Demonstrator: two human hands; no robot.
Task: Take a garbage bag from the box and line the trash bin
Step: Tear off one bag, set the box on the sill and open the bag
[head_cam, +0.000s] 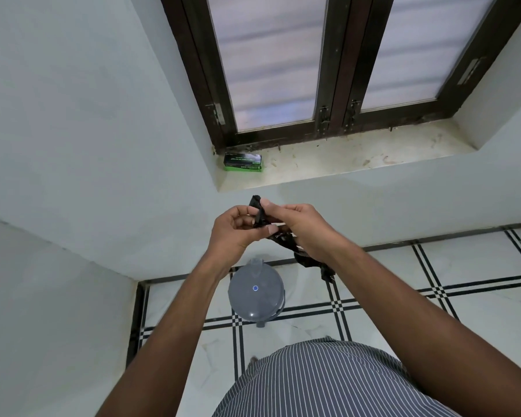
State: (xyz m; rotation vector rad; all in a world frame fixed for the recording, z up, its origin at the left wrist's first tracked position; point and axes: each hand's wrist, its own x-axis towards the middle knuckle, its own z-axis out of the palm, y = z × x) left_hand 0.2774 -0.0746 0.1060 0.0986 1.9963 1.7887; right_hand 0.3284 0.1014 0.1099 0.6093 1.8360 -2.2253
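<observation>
A folded black garbage bag (303, 255) is held between both hands at chest height; its loose end hangs down to the right below my right wrist. My left hand (233, 233) pinches the bag's upper end with thumb and fingers. My right hand (301, 227) grips the same end from the other side. The green and black bag box (242, 162) lies on the left end of the window sill, beyond my hands. The grey round trash bin (255, 291) stands on the floor below my hands with its lid shut; my left forearm covers part of its left edge.
The stained window sill (358, 159) runs under a dark-framed window (328, 85). White walls meet in a corner at the left. The floor (403, 299) has white tiles with black line patterns. My striped shirt fills the bottom of the view.
</observation>
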